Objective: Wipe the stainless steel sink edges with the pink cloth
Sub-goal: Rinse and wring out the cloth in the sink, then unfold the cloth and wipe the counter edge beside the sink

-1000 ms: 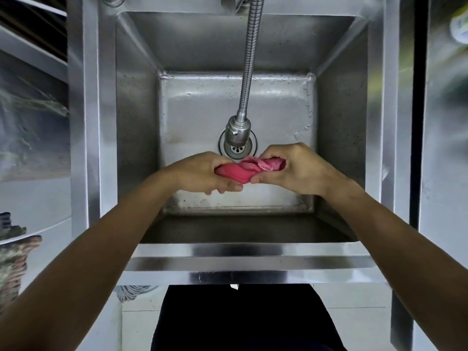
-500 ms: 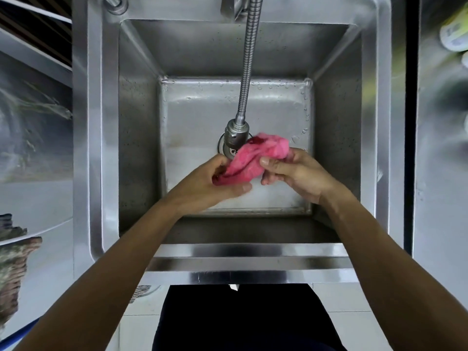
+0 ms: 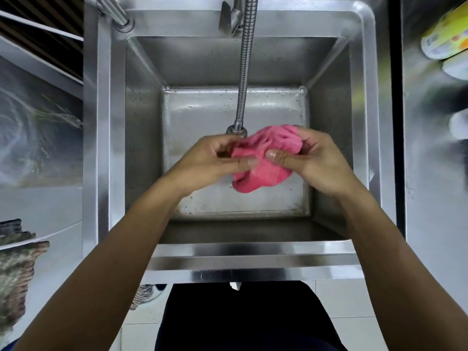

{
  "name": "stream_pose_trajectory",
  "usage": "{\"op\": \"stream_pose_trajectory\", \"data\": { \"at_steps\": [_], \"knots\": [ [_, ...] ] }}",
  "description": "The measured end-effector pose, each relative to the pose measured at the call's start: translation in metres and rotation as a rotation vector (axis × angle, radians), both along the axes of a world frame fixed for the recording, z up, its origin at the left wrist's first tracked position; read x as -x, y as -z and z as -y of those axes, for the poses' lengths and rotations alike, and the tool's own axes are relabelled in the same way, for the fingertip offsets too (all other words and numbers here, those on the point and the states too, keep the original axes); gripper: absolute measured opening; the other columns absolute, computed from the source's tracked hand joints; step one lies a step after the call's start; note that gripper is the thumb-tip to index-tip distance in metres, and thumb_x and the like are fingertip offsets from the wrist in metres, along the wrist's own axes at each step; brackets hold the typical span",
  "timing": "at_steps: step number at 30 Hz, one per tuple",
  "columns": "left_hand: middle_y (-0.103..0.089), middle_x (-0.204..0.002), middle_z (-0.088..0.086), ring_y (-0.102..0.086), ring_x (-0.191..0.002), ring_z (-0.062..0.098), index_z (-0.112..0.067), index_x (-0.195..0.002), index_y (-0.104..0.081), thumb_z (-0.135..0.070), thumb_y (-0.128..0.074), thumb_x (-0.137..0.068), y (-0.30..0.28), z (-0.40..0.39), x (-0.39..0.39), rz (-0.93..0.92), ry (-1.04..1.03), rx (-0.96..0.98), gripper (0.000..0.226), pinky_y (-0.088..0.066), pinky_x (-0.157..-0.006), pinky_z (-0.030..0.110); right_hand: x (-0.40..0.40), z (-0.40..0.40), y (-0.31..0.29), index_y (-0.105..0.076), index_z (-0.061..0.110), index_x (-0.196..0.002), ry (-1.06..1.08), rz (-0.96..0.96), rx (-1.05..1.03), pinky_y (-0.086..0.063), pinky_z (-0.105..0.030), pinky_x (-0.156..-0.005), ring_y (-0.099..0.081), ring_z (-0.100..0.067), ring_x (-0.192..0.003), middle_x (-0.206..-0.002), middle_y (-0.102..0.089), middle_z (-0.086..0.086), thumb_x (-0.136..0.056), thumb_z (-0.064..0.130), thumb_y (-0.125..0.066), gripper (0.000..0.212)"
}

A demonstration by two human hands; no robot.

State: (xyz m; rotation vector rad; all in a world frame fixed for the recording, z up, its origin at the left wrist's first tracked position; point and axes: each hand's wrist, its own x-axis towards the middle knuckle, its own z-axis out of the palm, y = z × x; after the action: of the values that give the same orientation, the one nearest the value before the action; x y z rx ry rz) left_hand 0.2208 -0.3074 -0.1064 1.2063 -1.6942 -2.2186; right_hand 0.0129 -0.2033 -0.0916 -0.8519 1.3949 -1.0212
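- One view only, head-worn, looking almost straight down into the sink (image 3: 364, 72) from above.
- Close in: basin filling the middle of the frame, near rim low at centre, far rim and faucet hose (image 3: 244, 72) at the top edge.
- Wide-angle bend at the sides, straight edges bowing outward.
- Both forearms entering from the lower corners, left hand (image 3: 210, 160) and right hand (image 3: 316, 163) meeting at centre frame.
- No second view to overlap with.
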Motion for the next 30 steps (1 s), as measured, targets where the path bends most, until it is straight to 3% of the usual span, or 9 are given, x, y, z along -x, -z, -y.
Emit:
{"op": "stream_pose_trajectory", "data": {
  "at_steps": [2,5,8,10,12,14,17,24,30],
  "knots": [
    [-0.077,-0.109,-0.003,-0.072,-0.101,0.012,-0.021,-0.112,-0.073,-0.026,-0.085,-0.082,-0.001,0.003,-0.001,0.047,-0.053,0.116,0.033,-0.059,-0.091,0.032,-0.001,0.002,-0.001,-0.075,0.004,-0.113,0.109,-0.125,-0.002,-0.062,-0.05,-0.091,-0.076,-0.03,-0.101,-0.106,-0.078,-0.013,-0.086,0.013,-0.081,0.029],
    [-0.069,-0.124,-0.001,-0.066,-0.116,0.016,-0.028,-0.13,-0.054,-0.018,-0.085,-0.083,-0.007,0.005,-0.004,0.072,0.053,0.24,0.057,-0.054,-0.106,0.042,-0.008,0.001,-0.011,-0.073,0.005,-0.117,-0.03,-0.1,-0.007,-0.059,-0.042,-0.098,-0.074,-0.029,-0.105,-0.11,-0.077,-0.013,-0.091,0.008,-0.076,0.027],
    [-0.068,-0.117,-0.006,-0.066,-0.111,0.007,-0.041,-0.143,-0.041,-0.031,-0.091,-0.079,-0.029,0.015,-0.004,0.097,0.266,0.314,0.082,-0.048,-0.103,0.022,-0.008,-0.006,-0.024,-0.072,0.009,-0.119,-0.143,-0.128,-0.036,-0.055,-0.05,-0.103,-0.072,-0.029,-0.108,-0.112,-0.075,-0.01,-0.094,0.007,-0.074,0.026],
    [-0.069,-0.1,-0.005,-0.064,-0.101,0.011,-0.036,-0.128,-0.061,-0.047,-0.084,-0.08,-0.042,0.02,-0.001,0.145,0.383,0.552,0.055,-0.048,-0.097,0.025,-0.005,-0.011,-0.035,-0.075,0.013,-0.112,-0.085,-0.259,-0.009,-0.056,-0.053,-0.098,-0.072,-0.026,-0.102,-0.105,-0.076,-0.006,-0.091,0.008,-0.077,0.022],
    [-0.071,-0.109,-0.006,-0.06,-0.107,0.012,-0.029,-0.1,-0.07,-0.054,-0.076,-0.079,-0.054,0.025,0.005,0.12,0.438,0.717,0.033,-0.047,-0.102,0.036,-0.005,-0.018,-0.049,-0.076,0.02,-0.109,0.008,-0.377,0.041,-0.058,-0.051,-0.095,-0.073,-0.022,-0.1,-0.103,-0.076,0.0,-0.087,0.01,-0.082,0.025],
    [-0.07,-0.118,-0.012,-0.063,-0.109,0.007,-0.036,-0.097,-0.065,-0.043,-0.077,-0.081,-0.067,0.025,0.011,0.021,0.423,0.56,0.021,-0.051,-0.101,0.041,-0.008,-0.026,-0.066,-0.073,0.022,-0.106,0.111,-0.356,0.106,-0.059,-0.048,-0.094,-0.072,-0.026,-0.099,-0.103,-0.076,-0.001,-0.084,0.012,-0.084,0.026],
    [-0.066,-0.084,-0.004,-0.059,-0.072,0.013,-0.025,-0.11,-0.062,-0.027,-0.08,-0.09,-0.086,0.02,0.021,-0.216,0.31,0.396,0.026,-0.052,-0.064,0.035,-0.015,-0.04,-0.095,-0.07,0.021,-0.098,0.233,-0.48,0.192,-0.059,-0.031,-0.088,-0.071,-0.021,-0.092,-0.097,-0.073,-0.007,-0.083,0.011,-0.085,0.023],
    [-0.077,-0.099,-0.016,-0.073,-0.096,0.003,-0.027,-0.108,-0.072,-0.015,-0.077,-0.092,-0.12,-0.023,0.051,-0.328,0.23,0.39,0.021,-0.055,-0.084,0.021,-0.028,-0.104,-0.139,-0.074,0.022,-0.108,0.534,-0.587,0.096,-0.058,-0.052,-0.083,-0.071,-0.026,-0.091,-0.1,-0.075,0.001,-0.091,0.019,-0.08,0.019],
    [-0.076,-0.094,-0.004,-0.074,-0.086,0.022,-0.024,-0.1,-0.067,-0.016,-0.076,-0.092,-0.149,-0.108,0.094,-0.277,0.59,0.37,0.015,-0.06,-0.081,0.043,-0.028,-0.21,-0.181,-0.077,0.032,-0.097,0.778,-0.679,-0.069,-0.06,-0.046,-0.089,-0.073,-0.023,-0.094,-0.1,-0.077,0.005,-0.09,0.01,-0.078,0.024]
  ]
}}
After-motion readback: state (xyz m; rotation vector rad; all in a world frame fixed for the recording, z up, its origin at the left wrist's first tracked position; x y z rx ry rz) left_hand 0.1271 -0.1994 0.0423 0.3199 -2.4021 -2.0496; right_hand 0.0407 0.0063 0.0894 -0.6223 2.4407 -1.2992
